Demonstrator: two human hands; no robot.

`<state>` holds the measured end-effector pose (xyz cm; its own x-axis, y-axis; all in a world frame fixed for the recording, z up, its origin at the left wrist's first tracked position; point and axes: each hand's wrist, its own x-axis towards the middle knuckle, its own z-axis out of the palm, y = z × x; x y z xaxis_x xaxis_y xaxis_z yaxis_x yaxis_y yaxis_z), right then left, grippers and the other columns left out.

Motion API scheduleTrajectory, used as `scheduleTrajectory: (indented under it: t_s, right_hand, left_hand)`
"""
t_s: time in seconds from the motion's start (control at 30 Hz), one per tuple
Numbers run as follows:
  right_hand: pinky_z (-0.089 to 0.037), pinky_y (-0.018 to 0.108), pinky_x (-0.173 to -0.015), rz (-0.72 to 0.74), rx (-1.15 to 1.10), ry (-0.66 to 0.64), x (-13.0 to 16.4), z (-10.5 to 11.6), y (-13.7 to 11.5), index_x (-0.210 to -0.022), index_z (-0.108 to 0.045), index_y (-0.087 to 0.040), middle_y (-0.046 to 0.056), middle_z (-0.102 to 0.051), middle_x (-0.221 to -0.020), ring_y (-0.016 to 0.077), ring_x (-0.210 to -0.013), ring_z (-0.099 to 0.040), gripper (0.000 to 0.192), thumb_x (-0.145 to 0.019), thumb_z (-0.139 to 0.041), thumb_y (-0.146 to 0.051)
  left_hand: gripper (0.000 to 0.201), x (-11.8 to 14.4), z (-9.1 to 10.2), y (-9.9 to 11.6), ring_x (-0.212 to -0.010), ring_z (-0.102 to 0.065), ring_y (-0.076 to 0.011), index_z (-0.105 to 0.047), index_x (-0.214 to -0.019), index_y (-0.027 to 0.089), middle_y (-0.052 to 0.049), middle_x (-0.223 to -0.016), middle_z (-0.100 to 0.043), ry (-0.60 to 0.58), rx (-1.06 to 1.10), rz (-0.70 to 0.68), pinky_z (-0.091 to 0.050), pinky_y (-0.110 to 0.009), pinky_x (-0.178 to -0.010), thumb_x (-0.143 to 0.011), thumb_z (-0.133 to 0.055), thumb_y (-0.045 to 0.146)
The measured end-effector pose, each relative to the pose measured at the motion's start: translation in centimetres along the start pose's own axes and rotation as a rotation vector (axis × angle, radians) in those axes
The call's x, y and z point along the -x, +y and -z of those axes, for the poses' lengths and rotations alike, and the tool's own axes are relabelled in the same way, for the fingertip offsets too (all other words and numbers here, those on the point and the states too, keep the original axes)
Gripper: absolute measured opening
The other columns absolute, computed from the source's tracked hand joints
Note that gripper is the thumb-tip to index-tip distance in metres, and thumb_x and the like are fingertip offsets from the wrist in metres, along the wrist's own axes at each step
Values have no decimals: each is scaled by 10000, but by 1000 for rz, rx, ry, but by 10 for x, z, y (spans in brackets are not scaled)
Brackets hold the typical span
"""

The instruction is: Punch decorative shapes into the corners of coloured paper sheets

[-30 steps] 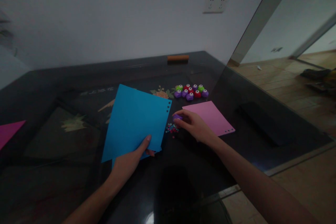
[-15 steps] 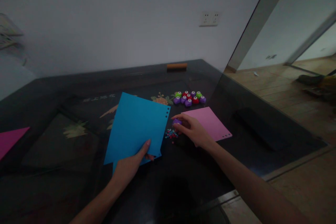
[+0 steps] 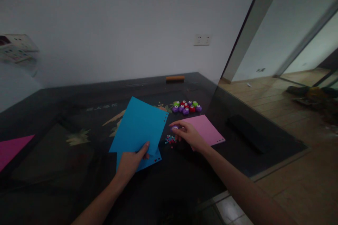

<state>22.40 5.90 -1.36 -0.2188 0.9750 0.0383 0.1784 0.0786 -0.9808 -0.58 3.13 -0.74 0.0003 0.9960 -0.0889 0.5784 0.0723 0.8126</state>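
My left hand (image 3: 132, 161) grips the lower edge of a blue paper sheet (image 3: 139, 126), tilted above a second blue sheet (image 3: 151, 160) that lies under it. The top sheet has small star holes along its right edge. My right hand (image 3: 187, 134) is closed on a small purple paper punch (image 3: 174, 128) just right of the blue sheet's edge. A little pile of coloured punched bits (image 3: 170, 140) lies on the dark table (image 3: 66, 119) below the punch. A pink sheet (image 3: 204, 128) rests flat beside my right hand.
A cluster of several purple, green and red punches (image 3: 187, 106) stands behind the pink sheet. An orange bar (image 3: 175, 77) lies at the table's far edge. A magenta sheet (image 3: 12, 147) sits at the left edge. Wooden floor lies to the right.
The view has tilted up and back. My left hand has lifted the top blue sheet, uncovering the second blue sheet beneath. My right hand stays on the purple punch.
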Motion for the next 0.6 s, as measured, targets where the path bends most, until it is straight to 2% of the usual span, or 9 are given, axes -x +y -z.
scheduleTrajectory:
  t_s: [0.13, 0.33, 0.5, 0.6]
  right_hand:
    - [-422, 228, -513, -8, -100, 101, -1, -5, 3, -1015, -587, -200, -28, -591, -722, 106, -569, -550, 360, -682, -705, -271]
    - [-435, 238, -519, 70, -114, 185, -4, 3, -2, -1049, -562, -189, -26, -590, -725, 106, -556, -565, 363, -709, -654, -278]
    - [-447, 241, -489, 102, -88, 346, -15, 36, -2, -971, -509, -177, 4, -634, -768, 132, -552, -610, 400, -654, -698, -333]
    - [-471, 246, -504, 86, 48, 466, -25, 66, 1, -953, -530, -166, 41, -665, -810, 164, -622, -650, 360, -685, -669, -363]
  left_hand:
    - [435, -3, -1, -2, -547, -593, -242, -524, -399, 228, -57, -495, -636, 8, 48, -16, -445, -363, -711, -686, -520, 555]
    - [437, -4, 0, -2, -465, -559, -218, -529, -391, 206, -68, -444, -601, -28, 101, -14, -440, -332, -577, -665, -542, 546]
    - [448, -5, 2, -1, -442, -536, -206, -523, -365, 209, -60, -407, -558, -24, 57, 1, -419, -320, -551, -680, -530, 527]
    - [453, -4, 1, 1, -433, -527, -203, -519, -358, 209, -56, -398, -546, -24, 45, -5, -407, -316, -538, -679, -526, 528]
